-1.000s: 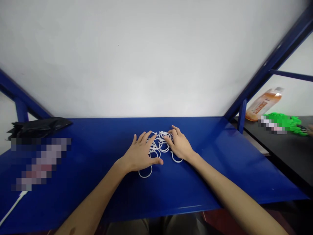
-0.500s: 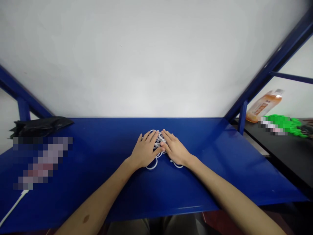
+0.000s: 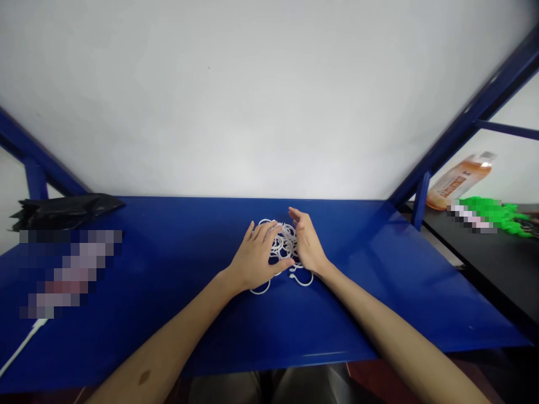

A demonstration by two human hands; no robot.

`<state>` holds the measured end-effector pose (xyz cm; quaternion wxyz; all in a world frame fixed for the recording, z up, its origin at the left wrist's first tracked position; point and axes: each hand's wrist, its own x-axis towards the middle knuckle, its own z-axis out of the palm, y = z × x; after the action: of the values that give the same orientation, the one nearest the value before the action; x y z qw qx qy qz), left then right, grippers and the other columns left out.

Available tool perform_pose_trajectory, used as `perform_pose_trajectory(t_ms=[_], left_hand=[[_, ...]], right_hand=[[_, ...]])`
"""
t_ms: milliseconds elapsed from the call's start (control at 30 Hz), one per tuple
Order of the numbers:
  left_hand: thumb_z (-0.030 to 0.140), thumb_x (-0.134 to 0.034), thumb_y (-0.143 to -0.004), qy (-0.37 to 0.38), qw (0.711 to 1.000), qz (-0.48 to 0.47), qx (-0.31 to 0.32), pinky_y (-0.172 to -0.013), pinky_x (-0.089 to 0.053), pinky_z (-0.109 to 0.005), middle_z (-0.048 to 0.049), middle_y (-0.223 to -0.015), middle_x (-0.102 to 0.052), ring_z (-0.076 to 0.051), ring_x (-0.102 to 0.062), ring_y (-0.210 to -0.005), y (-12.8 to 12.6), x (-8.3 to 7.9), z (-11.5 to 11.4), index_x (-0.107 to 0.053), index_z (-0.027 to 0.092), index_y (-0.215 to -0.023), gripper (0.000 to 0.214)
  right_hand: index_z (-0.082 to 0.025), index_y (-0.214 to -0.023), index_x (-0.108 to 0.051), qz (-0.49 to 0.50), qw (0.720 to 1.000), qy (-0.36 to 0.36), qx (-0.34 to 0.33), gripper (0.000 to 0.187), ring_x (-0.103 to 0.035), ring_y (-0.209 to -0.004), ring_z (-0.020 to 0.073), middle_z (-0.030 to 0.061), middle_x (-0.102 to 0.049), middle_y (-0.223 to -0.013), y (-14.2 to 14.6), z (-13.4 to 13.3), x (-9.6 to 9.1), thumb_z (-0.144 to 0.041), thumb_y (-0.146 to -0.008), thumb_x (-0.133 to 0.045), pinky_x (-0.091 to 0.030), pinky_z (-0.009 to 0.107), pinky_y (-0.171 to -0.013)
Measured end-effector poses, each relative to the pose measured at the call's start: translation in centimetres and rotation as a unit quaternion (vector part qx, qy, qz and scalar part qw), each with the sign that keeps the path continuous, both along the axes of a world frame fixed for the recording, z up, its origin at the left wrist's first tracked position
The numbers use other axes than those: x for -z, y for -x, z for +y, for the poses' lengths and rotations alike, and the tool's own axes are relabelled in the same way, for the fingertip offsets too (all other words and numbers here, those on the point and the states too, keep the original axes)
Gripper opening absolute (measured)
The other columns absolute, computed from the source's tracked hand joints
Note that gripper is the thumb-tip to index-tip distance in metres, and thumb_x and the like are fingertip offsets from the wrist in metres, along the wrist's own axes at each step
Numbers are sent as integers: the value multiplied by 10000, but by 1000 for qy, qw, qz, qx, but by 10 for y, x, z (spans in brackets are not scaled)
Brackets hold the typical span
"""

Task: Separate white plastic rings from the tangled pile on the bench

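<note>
A tangled heap of white rings [image 3: 287, 242] lies in the middle of the blue tabletop [image 3: 177, 235]. They look like thin open hoops, some with a small knob at the end. Over the heap's left part rests my left hand [image 3: 256, 255], palm down, with its fingers apart and the thumb reaching across the rings. My right hand [image 3: 309, 241] stands on edge at the heap's right side, fingers stretched out, palm facing the rings. One ring shows below my left wrist and another below my right wrist. My left hand hides part of the heap.
A black plastic bag [image 3: 67, 209] lies at the back left, near a blurred-out item with a white cable [image 3: 21, 348]. Blue frame posts [image 3: 419, 202] rise at both sides. On a black surface [image 3: 484, 258] at right are an orange bottle [image 3: 461, 182] and a green bundle [image 3: 482, 207].
My right hand has turned from palm down onto its edge and moved slightly right, uncovering more rings. My left hand stays over the heap, its thumb further right. The view shifted slightly.
</note>
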<state>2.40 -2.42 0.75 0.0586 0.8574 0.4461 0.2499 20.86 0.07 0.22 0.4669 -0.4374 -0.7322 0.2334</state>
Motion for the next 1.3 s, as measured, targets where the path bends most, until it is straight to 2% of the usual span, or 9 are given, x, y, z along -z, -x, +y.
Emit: perform_pose_trajectory(t_ms=[133,333,400,500,667,800,1000,1133,1300], left_hand=[[634,-614,-829,-19,999,-13,-23,-1209,-200,-561,-160,-1440,-498,-324,-432,-1371,-6,-3,-4,-523,172,-1283,654],[764,-602,-747,3,999,52,6,-1206,-39,-648,-161,-1570,-360,-396,-260,-1468,-13,7,-9,-314,196,-1513,997],[698,-597,-790,2,997,72,6,-1201,-34,-661,-154,-1543,-406,-400,-271,-1462,-14,9,-10,-349,195,-1500,905],[458,-561,-880,-8,996,85,-1,-1206,-88,-647,-129,-1481,-486,-368,-348,-1424,-12,6,-9,-438,201,-1444,632],[223,-531,-847,-16,996,91,-16,-1196,-180,-637,-123,-1392,-553,-340,-427,-1360,-6,0,-4,-564,194,-1315,470],[203,-554,-833,-21,997,67,-16,-1197,-218,-609,-105,-1345,-577,-313,-474,-1313,2,0,0,-601,221,-1238,408],[191,-540,-890,-57,998,17,-14,-1145,-323,-526,-88,-1260,-617,-270,-531,-1224,11,-2,6,-617,208,-1102,226],[201,-549,-921,-71,997,-44,-5,-1027,-423,-473,-64,-1168,-652,-250,-559,-1127,12,-8,6,-619,213,-995,103],[264,-606,-911,-27,988,-148,-16,-936,-473,-408,-35,-1050,-694,-222,-581,-1042,12,-20,6,-624,212,-869,69]], right_hand=[[-224,-1344,-511,44,999,10,23,599,-518,-1294,225,125,-556,-1370,-2,1,-1,-591,-1024,-162,-406,445,-1122],[-216,-1256,-574,100,992,55,45,604,-579,-1215,208,109,-621,-1286,2,5,5,-597,-1025,-166,-446,419,-1086],[-222,-1260,-569,108,991,71,41,605,-577,-1226,201,106,-619,-1296,3,5,7,-588,-1028,-147,-445,405,-1086],[-215,-1258,-561,106,991,71,39,615,-580,-1222,192,108,-619,-1294,2,6,8,-575,-1031,-117,-449,380,-1075],[-219,-1197,-594,37,999,11,36,554,-584,-1174,209,100,-637,-1217,-12,4,-5,-566,-1036,-193,-448,394,-1049],[-225,-1114,-633,-93,995,-42,6,418,-569,-1120,231,87,-641,-1127,-29,-1,-16,-494,-1040,-321,-442,428,-1025],[-227,-1200,-603,-226,970,-63,-66,318,-556,-1107,261,110,-605,-1185,-47,-16,-14,-438,-1005,-467,-468,475,-986],[-234,-1204,-592,-191,979,-42,-52,283,-558,-1121,247,105,-592,-1186,-50,-21,-16,-406,-1001,-495,-476,471,-994],[-238,-1123,-634,-176,983,-28,-44,206,-569,-1094,228,77,-609,-1137,-54,-18,-22,-362,-969,-575,-483,443,-984]])
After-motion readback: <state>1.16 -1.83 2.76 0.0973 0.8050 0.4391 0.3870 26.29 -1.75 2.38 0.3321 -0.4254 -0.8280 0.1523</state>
